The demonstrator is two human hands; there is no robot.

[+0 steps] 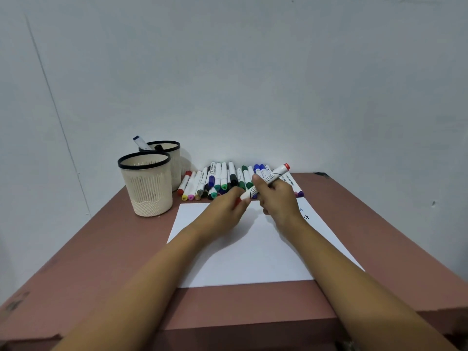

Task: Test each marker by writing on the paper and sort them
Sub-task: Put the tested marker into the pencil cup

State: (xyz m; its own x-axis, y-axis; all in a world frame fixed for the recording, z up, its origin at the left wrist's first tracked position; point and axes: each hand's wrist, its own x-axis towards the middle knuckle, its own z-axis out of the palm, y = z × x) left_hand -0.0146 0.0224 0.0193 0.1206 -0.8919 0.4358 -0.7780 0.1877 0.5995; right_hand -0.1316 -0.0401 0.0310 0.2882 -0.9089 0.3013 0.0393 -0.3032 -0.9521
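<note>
Red marker (268,179): held slanted above the far edge of the paper (253,257), tail end up and to the right, cap end down to the left; touches neither paper nor table (101,249).
Right hand (277,198): wraps the barrel mid-length, fingers curled tight round it.
Left hand (225,209): pinches the red cap (237,201) at the lower end between curled fingers and thumb; looks like uncapping. Seated or already loose, cannot tell.
Weight and stiffness: probably light, rigid plastic; no give under a firm grip, little risk of crushing.
Surface: smooth printed barrel, likely a bit slippery; calls for a full wrap rather than fingertips during the pull.
Best hold: mid-barrel for uncapping, nearer the tip for writing.
Cap: small and probably snug; better kept pinched than set down, being round and apt to roll.
Paper: lies flat mid-table, reaching toward the near edge; thin, apt to slide under a pen stroke; bears writing (305,214) near its far right corner.
Row of markers (220,181): lies along the table's far edge, just beyond the paper.
Near cup (147,186): stands by the far left corner.
Far cup (174,158): stands just behind, with a blue marker (140,143) leaning inside.
</note>
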